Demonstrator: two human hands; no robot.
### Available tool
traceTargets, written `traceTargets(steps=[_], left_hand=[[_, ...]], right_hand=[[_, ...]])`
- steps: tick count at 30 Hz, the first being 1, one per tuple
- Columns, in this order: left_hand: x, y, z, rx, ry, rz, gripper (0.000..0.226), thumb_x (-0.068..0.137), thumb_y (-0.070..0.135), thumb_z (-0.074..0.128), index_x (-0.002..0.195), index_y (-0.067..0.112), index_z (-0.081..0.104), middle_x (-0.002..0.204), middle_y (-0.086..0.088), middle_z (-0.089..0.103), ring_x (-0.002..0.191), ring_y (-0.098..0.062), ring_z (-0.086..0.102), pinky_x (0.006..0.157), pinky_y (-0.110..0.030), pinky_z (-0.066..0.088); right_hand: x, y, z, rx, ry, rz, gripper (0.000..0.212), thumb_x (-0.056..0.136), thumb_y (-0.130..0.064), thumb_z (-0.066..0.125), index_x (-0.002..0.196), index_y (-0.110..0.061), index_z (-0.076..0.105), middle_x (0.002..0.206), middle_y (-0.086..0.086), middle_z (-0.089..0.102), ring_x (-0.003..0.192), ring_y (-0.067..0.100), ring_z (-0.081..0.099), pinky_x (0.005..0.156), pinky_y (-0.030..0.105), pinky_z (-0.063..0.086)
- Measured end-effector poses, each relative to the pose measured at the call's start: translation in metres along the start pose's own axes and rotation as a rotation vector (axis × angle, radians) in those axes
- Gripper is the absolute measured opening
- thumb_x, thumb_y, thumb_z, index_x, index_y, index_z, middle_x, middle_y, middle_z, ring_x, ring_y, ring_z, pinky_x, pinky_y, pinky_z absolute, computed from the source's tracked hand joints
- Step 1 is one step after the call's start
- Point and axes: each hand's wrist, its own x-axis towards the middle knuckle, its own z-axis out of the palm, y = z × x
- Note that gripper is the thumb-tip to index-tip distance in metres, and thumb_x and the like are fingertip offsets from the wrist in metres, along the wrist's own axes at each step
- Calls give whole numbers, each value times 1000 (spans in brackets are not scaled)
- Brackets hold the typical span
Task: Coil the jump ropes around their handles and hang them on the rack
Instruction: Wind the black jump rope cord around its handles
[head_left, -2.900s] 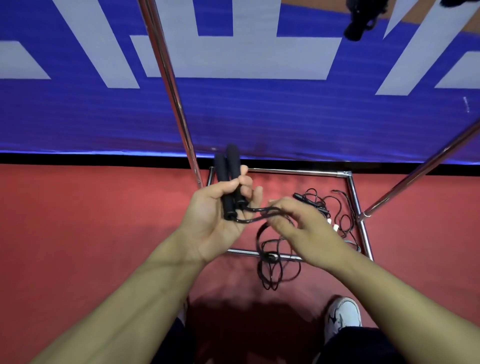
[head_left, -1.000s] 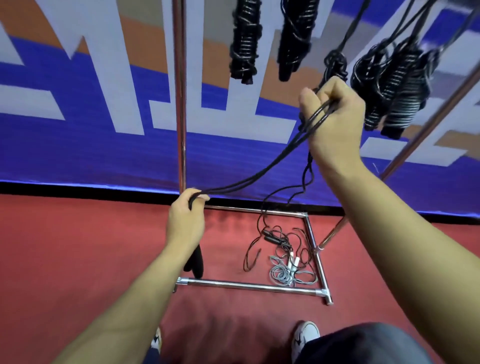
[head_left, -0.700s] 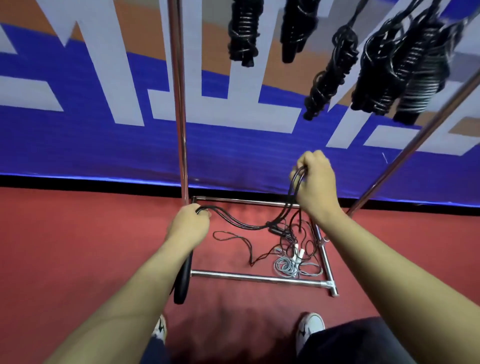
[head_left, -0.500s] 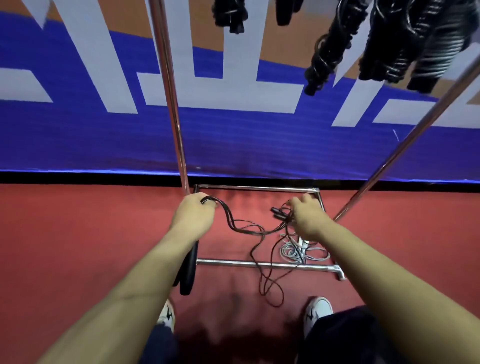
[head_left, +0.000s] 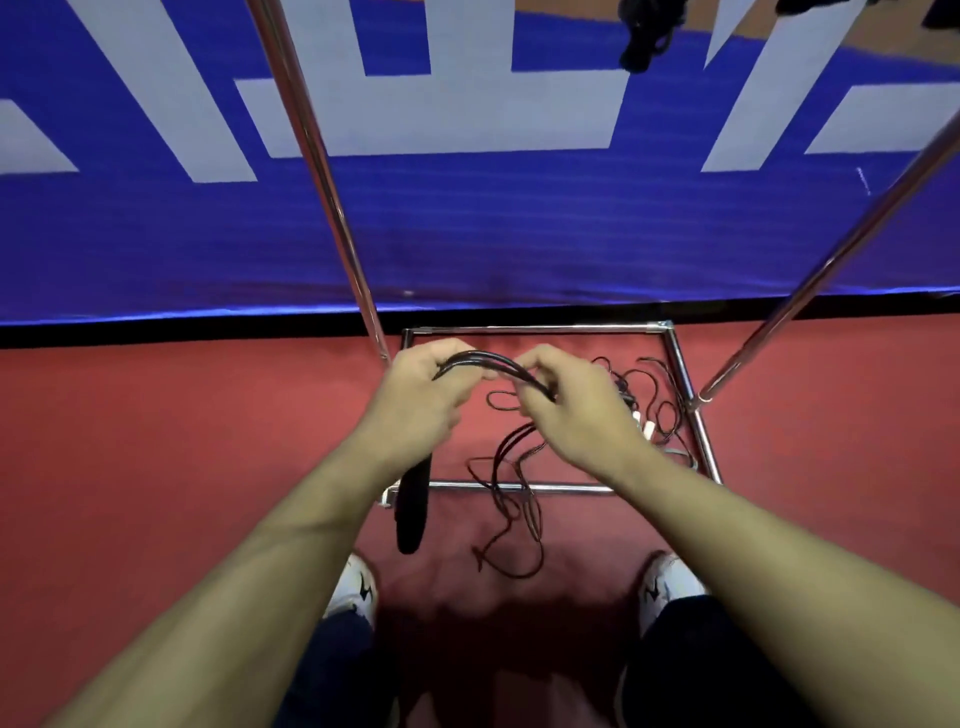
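Observation:
My left hand (head_left: 418, 400) grips the black foam handles (head_left: 412, 512) of a jump rope, which hang down below the fist. A short bundle of black rope strands (head_left: 493, 366) arches from that fist to my right hand (head_left: 569, 405), which grips the strands close by. The slack rope (head_left: 511, 499) dangles beneath in loose loops to the red floor. The chrome rack (head_left: 524, 487) stands in front of me, its base frame on the floor. One coiled rope (head_left: 644, 39) hanging from the rack shows at the top edge.
More loose ropes (head_left: 649, 405) lie tangled inside the rack base at the right. Two chrome uprights (head_left: 322, 171) (head_left: 841, 249) rise left and right. A blue and white banner (head_left: 467, 208) covers the wall behind. My shoes (head_left: 358, 587) (head_left: 665, 582) stand just before the base.
My right hand came down from the raised stretch and moved left, close to my left hand, gathering the rope into a short bundle. The view tilted down, so most hung ropes left the frame.

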Motion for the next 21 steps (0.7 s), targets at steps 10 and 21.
traceTargets(steps=[10, 21], left_hand=[[1, -17, 4, 594, -156, 127, 16, 89, 18, 67, 90, 33, 62, 59, 16, 49, 52, -5, 43, 59, -22, 38], [5, -22, -8, 789, 216, 143, 12, 89, 43, 64, 88, 31, 67, 63, 8, 62, 71, -23, 61, 72, -36, 49]], right_hand=[[20, 23, -36, -15, 323, -76, 6, 86, -32, 63, 91, -32, 60, 58, -4, 54, 59, 21, 66, 59, 44, 55], [14, 20, -46, 252, -312, 70, 22, 85, -1, 65, 77, -21, 66, 52, -6, 46, 51, 11, 37, 54, 26, 35]])
